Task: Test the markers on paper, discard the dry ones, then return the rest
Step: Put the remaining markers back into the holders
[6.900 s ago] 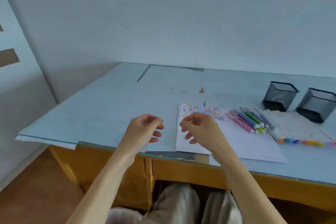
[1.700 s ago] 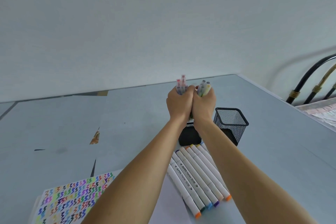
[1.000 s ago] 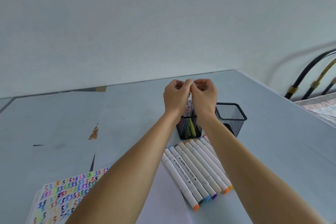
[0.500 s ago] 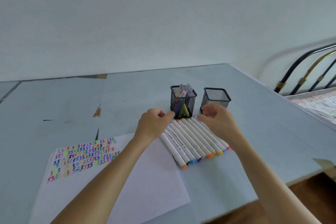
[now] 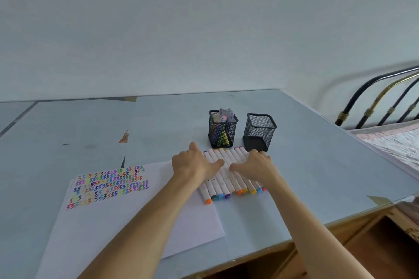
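Both hands [image 5: 192, 164] [image 5: 255, 165] rest flat, fingers straight, on ten markers [image 5: 229, 184].
Beyond them two cups [image 5: 222, 129] [image 5: 260, 131]; hands have moved down since.

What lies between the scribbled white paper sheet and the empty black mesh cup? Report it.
In the head view, the row of white markers lies there, with both hands, left and right, resting on it.

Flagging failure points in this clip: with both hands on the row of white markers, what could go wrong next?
The left hand and right hand press flat on the round white markers, which could roll out of the row. They lie near the desk edge, so strays might fall. Lifting them could bump the empty mesh cup.
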